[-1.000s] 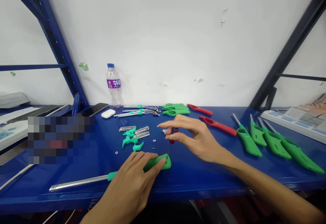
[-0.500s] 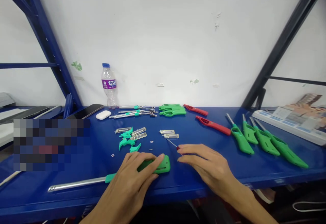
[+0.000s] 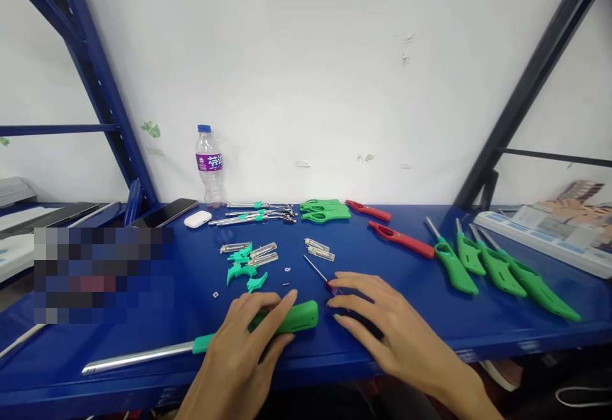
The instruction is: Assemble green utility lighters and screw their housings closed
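Observation:
My left hand (image 3: 251, 343) is closed round the green handle of a long-nosed gas lighter (image 3: 301, 317), whose silver tube (image 3: 143, 357) points left along the table's front. My right hand (image 3: 382, 318) rests over a thin screwdriver (image 3: 316, 269) lying on the table. Its fingers are spread apart above the dark red handle, which they partly hide. Beyond the hands lie turquoise triggers (image 3: 239, 272), clear fuel tanks (image 3: 319, 251) and several tiny metal bits.
Silver lighter tubes (image 3: 253, 216), green handle shells (image 3: 325, 211) and red handle shells (image 3: 401, 240) lie near the wall. Several green lighters (image 3: 456, 267) stand to the right beside a white power strip (image 3: 540, 245). A bottle (image 3: 209, 168), earphone case (image 3: 197, 218) and phone (image 3: 165, 213) are back left.
The screwdriver has shifted left and now lies flat, with my right fingers spread wider over it. The two nearby fuel tanks have turned askew. My left hand has rolled the lighter's handle slightly.

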The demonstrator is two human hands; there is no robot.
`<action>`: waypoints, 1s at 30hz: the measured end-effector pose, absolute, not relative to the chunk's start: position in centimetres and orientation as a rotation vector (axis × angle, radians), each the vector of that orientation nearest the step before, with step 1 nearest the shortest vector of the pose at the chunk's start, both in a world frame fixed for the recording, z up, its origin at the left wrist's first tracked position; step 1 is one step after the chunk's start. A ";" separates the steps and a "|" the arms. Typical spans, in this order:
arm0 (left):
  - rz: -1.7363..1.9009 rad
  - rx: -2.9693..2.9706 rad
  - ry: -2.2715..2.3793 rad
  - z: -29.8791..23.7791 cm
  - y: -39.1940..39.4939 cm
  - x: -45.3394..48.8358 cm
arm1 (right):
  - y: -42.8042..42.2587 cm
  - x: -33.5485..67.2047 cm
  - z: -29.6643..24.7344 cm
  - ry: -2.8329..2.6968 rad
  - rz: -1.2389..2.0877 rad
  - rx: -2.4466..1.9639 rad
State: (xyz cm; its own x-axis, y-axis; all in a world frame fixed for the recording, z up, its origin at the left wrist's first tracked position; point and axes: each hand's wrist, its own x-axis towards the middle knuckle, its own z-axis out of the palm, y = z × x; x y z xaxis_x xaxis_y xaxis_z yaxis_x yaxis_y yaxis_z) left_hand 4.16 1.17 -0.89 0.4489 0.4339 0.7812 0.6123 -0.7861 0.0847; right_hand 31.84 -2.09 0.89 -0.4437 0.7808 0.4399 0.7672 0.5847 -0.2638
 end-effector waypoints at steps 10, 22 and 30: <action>-1.190 -2.558 -0.885 -1.3 0.7 3.4 | -1.8 27.5 1.3 -2.243 -0.052 -0.958; -1.051 -2.516 -0.744 2.0 0.5 1.3 | -3.6 29.4 1.3 -1.892 0.076 -0.981; -0.945 -2.491 -0.614 1.6 -0.9 1.7 | -4.3 28.3 0.4 -1.303 1.707 -0.707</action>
